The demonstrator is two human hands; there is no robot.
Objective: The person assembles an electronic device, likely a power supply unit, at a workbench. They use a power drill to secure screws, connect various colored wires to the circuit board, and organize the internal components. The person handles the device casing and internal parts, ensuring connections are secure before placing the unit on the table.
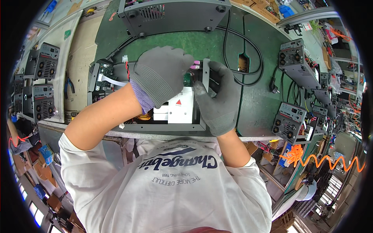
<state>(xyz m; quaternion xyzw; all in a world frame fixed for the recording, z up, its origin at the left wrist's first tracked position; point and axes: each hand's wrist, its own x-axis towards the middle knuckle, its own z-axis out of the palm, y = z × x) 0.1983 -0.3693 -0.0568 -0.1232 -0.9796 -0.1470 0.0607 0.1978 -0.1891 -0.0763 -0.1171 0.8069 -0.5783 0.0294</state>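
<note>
An open dark metal machine case (163, 127) lies in front of me on the bench. My left hand (159, 73), in a grey glove, reaches over it with curled fingers; whatever is in their tips is hidden. My right hand (220, 99), gloved too, grips the case's right end, the thumb inside and the fingers outside. Between my hands show a green part (187, 80) and pink-purple pieces (195, 65). Below them is a white panel (185, 110) with a red triangle. A red twisted wire (127, 70) and a white ribbon cable (113, 80) run at the left beside a circuit board (105, 70).
Another dark case (173, 17) stands at the bench's far side. A black cable (259, 50) loops at its right. Pliers (69, 85) lie at left. Several similar machines stand at both sides, including one welder-like unit (289, 122). An orange coiled hose (326, 161) hangs at right.
</note>
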